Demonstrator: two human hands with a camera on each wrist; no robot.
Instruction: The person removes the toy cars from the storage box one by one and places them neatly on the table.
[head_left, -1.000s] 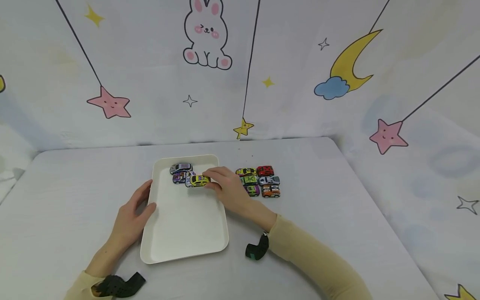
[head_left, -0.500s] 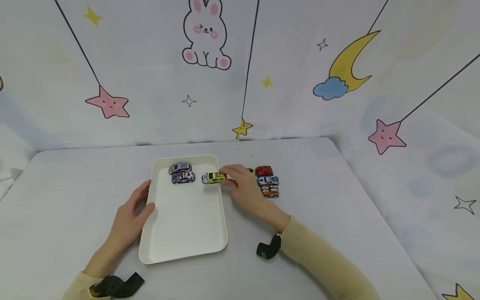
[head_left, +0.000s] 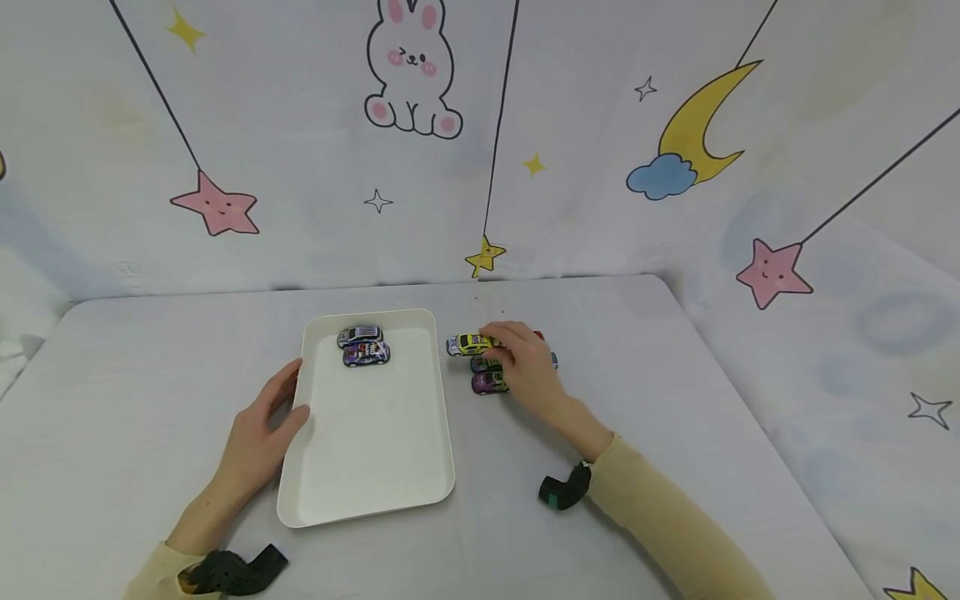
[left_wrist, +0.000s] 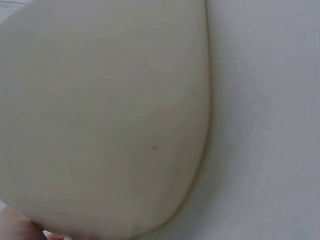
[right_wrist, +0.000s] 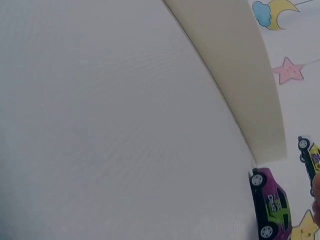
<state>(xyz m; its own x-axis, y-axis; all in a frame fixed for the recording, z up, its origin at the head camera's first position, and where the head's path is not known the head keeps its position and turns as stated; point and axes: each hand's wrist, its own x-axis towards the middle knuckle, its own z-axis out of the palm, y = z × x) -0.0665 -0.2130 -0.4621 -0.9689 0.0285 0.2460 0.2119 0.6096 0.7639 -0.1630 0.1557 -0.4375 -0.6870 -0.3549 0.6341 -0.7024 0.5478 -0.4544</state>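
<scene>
My right hand (head_left: 528,367) pinches a yellow toy car (head_left: 467,345) by its rear end, just beyond the right edge of the white tray (head_left: 367,492). Below the car, partly covered by the hand, are a green toy car (head_left: 484,365) and a purple-and-green toy car (head_left: 489,382). In the right wrist view the purple-and-green car (right_wrist: 272,205) stands by the tray wall (right_wrist: 240,75), and the yellow car (right_wrist: 313,157) shows at the right edge beside a fingertip. My left hand (head_left: 257,437) holds the tray's left edge, thumb over the rim.
Inside the tray at the top left sit a silver toy car (head_left: 360,336) and a purple toy car (head_left: 367,354). Slivers of a red car (head_left: 538,335) and a pale car (head_left: 554,360) peek out past the right hand. A patterned cloth wall (head_left: 570,225) rises behind the table.
My right hand has carried the yellow car from beside the two cars in the tray, rightward over the tray's edge to the cars on the table. The left hand and tray have stayed put.
</scene>
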